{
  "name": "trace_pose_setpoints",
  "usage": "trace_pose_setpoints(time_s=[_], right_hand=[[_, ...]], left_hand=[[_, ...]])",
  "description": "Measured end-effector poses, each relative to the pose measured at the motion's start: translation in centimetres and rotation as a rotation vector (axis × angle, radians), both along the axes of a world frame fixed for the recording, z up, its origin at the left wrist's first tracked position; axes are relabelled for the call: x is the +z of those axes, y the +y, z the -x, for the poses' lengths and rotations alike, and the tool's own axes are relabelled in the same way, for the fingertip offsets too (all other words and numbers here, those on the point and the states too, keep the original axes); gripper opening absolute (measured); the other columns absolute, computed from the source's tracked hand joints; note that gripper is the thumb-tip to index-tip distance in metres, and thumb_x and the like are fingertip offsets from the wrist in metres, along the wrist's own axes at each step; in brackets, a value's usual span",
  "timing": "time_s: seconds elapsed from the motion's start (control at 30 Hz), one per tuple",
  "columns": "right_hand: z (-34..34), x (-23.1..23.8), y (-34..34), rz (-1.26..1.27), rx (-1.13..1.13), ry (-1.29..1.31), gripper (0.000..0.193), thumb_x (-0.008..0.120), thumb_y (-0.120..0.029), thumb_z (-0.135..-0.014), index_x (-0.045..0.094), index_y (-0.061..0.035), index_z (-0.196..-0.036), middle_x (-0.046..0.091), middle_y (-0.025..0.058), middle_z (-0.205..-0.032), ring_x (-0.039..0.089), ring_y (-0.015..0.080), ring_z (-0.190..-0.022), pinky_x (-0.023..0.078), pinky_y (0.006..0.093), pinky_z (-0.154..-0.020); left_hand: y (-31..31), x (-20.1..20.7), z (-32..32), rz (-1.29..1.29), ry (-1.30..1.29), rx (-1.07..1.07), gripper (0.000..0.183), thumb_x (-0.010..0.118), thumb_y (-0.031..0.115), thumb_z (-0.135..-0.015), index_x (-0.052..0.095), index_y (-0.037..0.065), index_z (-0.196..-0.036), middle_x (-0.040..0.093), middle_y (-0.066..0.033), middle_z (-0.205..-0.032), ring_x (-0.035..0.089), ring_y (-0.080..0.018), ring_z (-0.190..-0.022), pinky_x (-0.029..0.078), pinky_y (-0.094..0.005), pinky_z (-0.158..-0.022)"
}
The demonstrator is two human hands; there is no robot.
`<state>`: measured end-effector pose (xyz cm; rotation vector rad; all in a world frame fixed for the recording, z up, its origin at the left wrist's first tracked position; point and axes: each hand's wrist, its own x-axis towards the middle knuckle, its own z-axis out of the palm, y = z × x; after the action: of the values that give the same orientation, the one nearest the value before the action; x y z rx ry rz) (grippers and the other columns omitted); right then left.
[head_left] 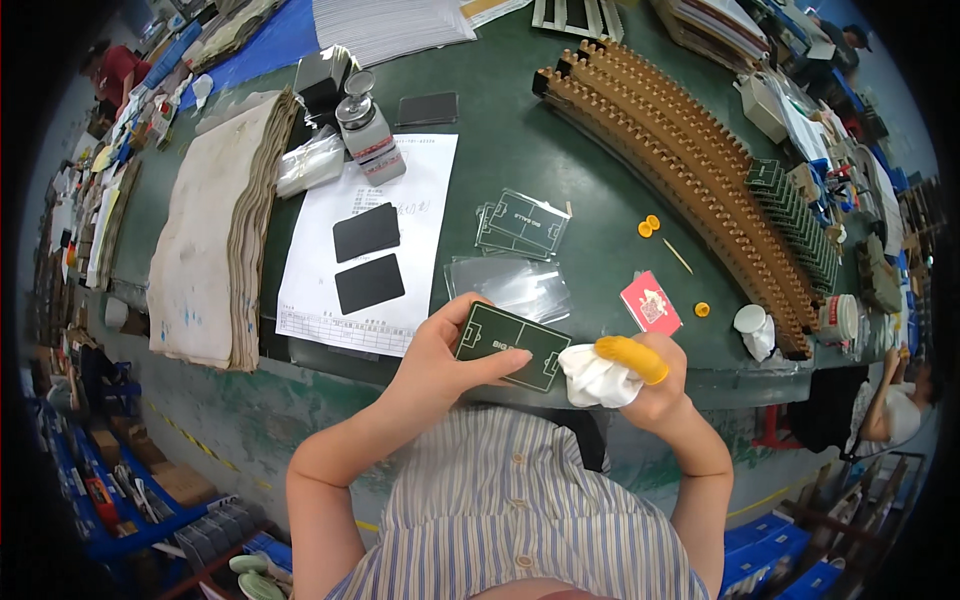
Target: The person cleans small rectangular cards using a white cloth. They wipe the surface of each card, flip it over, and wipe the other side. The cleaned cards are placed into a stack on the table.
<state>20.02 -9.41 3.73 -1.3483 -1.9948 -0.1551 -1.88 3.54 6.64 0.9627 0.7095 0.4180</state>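
Left hand (440, 355) pinches green card (512, 346); right hand (655, 385) grips white cloth (595, 378).

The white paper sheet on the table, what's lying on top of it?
On the paper sheet lie two black cards, one above the other, and a clear bottle stands on its top edge. The cards and bottle cover whatever is printed beneath them.
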Motion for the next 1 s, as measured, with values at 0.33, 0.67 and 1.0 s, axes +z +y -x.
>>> trace_pose_setpoints(time_s=[0.33, 0.67, 1.0], right_hand=[[0.7, 1.0, -1.1, 0.095, 0.055, 0.141, 0.036, 0.077, -0.013, -0.065, 0.063, -0.0012, -0.096, 0.061, 0.0076, -0.079, 0.059, 0.0218, -0.063, 0.045, 0.0302, -0.054], [1.5, 0.2, -1.3, 0.224, -0.036, 0.264, 0.033, 0.075, -0.006, -0.064, 0.062, -0.0007, -0.094, 0.062, 0.0081, -0.084, 0.059, 0.0216, -0.065, 0.047, 0.0311, -0.056], [2.0, 0.3, -1.6, 0.053, 0.039, 0.004, 0.039, 0.079, -0.017, -0.059, 0.063, -0.0019, -0.091, 0.059, 0.0058, -0.076, 0.057, 0.0209, -0.059, 0.04, 0.0304, -0.048]], left_hand=[[0.2, 0.1, -0.4, 0.016, 0.009, 0.014, 0.027, 0.072, 0.004, -0.078, 0.048, 0.007, -0.091, 0.06, -0.0019, -0.088, 0.061, -0.009, -0.081, 0.054, -0.0251, -0.071], [0.0, -0.1, -0.5, -0.009, -0.015, 0.017, 0.029, 0.072, 0.005, -0.077, 0.045, 0.009, -0.084, 0.055, 0.0008, -0.078, 0.056, -0.0046, -0.07, 0.055, -0.0228, -0.063], [0.0, -0.3, 0.0, 0.02, -0.04, 0.045, 0.03, 0.073, 0.006, -0.077, 0.044, 0.011, -0.08, 0.052, 0.0036, -0.073, 0.051, -0.003, -0.066, 0.045, -0.0198, -0.059]])
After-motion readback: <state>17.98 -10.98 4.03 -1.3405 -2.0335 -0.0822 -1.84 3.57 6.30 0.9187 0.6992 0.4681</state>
